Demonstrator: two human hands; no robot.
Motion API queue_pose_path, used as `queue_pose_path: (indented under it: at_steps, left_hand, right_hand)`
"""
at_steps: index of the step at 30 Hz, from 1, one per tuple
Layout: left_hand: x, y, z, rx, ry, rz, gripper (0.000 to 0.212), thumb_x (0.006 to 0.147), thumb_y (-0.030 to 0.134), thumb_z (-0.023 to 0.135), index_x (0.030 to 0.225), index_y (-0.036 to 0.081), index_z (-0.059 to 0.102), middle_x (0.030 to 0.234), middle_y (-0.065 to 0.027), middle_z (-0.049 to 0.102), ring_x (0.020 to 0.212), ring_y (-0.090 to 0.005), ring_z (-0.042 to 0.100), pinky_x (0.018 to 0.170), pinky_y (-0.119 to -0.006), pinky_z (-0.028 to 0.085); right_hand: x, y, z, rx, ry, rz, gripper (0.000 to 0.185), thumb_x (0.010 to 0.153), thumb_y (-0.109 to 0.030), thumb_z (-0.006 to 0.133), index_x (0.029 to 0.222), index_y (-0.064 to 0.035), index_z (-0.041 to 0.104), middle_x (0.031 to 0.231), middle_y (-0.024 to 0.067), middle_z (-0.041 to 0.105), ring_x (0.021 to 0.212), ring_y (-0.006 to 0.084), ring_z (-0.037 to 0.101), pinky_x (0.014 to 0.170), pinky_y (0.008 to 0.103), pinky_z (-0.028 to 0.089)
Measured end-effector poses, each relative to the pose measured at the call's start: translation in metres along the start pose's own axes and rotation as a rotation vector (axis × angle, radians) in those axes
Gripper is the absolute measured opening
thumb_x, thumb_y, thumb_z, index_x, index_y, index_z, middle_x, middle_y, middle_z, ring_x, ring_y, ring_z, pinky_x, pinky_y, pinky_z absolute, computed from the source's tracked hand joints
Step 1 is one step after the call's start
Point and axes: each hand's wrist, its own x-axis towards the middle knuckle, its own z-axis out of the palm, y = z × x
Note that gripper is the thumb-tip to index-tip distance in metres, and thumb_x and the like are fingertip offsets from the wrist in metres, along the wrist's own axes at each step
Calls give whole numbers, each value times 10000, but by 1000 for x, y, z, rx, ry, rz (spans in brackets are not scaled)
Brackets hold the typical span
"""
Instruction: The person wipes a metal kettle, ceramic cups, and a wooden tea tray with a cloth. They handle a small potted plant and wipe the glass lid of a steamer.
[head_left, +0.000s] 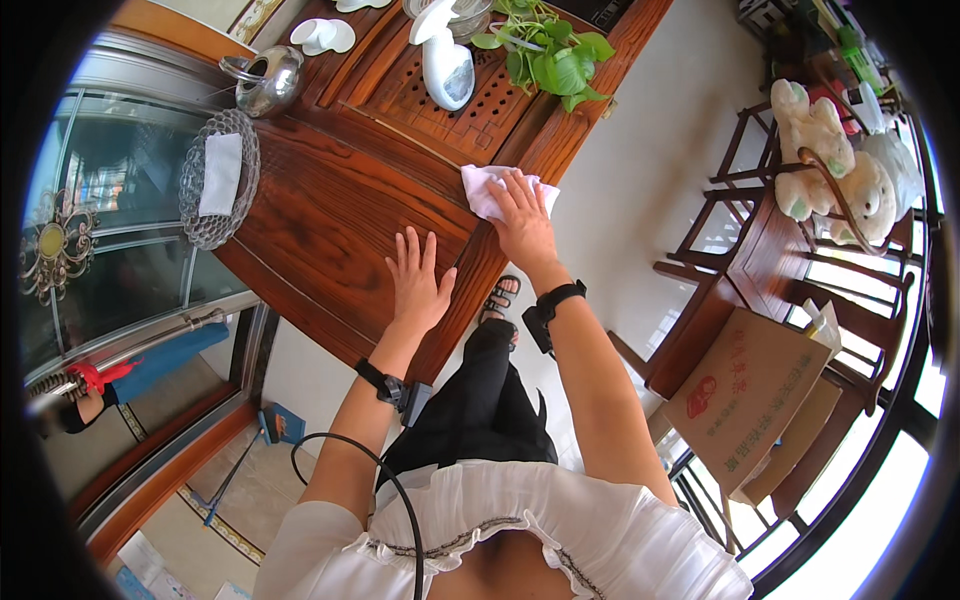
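Under my right hand (521, 221) a pale pink cloth (480, 187) lies bunched on the right edge of the dark wooden tea table (337, 217). The palm presses it flat, and part of the cloth is hidden by the fingers. My left hand (418, 281) is spread with fingers apart over the tabletop near its front right corner, holding nothing. Whether its palm touches the wood I cannot tell. Both wrists wear black straps with small devices.
A glass basket (247, 187) with a folded white cloth (221, 174) stands left, beside a metal kettle (271, 81). Farther back are a white swan-like ornament (448, 71) and a leafy plant (559, 64). Rightward, a cardboard box (750, 397) and plush toys (814, 142) sit on wooden chairs.
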Motion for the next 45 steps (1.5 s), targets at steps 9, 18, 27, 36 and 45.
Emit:
queue_pose_path:
  at_steps: [9, 18, 27, 36, 45]
  left_hand:
    - [3, 16, -4, -113, 6, -104, 784, 966, 359, 639, 1583, 38, 277, 1663, -303, 103, 1538, -505, 66, 1163, -738, 128]
    - [122, 77, -41, -367, 267, 80, 770, 941, 149, 667, 1583, 39, 255, 1659, -285, 133, 1521, -493, 183, 1219, -567, 267]
    - [225, 110, -64, -1006, 153, -137, 584, 990, 228, 659, 1481, -1, 441, 1516, -270, 448, 1420, -410, 440, 1169, -456, 389]
    - [279, 156, -77, -1448, 317, -357, 426, 964, 244, 735, 1269, -1, 567, 1371, -156, 559, 1280, -257, 549, 1082, -390, 443]
    - [316, 188, -98, -1266, 475, -790, 318, 894, 272, 808, 978, 6, 653, 939, -52, 617, 826, -122, 582, 750, -280, 516]
  right_hand:
    - [52, 50, -35, -30, -90, -78, 545, 867, -113, 731, 1384, -132, 561, 1549, 117, 457, 1496, 306, 342, 1261, 492, 235]
    - [86, 120, -95, 28, -174, 6, 635, 817, 73, 643, 1405, -155, 574, 1572, 113, 445, 1482, 327, 370, 1229, 469, 308]
    - [138, 256, -187, -122, 188, 367, 399, 944, -151, 671, 1300, 6, 585, 1191, 258, 659, 1062, 446, 648, 935, 494, 524]
    - [319, 233, -195, -193, 10, 14, 494, 875, -107, 709, 1354, -115, 587, 1403, 176, 555, 1277, 397, 529, 1058, 448, 454]
    - [354, 221, -149, 392, -431, 60, 244, 885, -165, 724, 1100, -49, 714, 1063, 118, 741, 1007, 269, 709, 906, 357, 552]
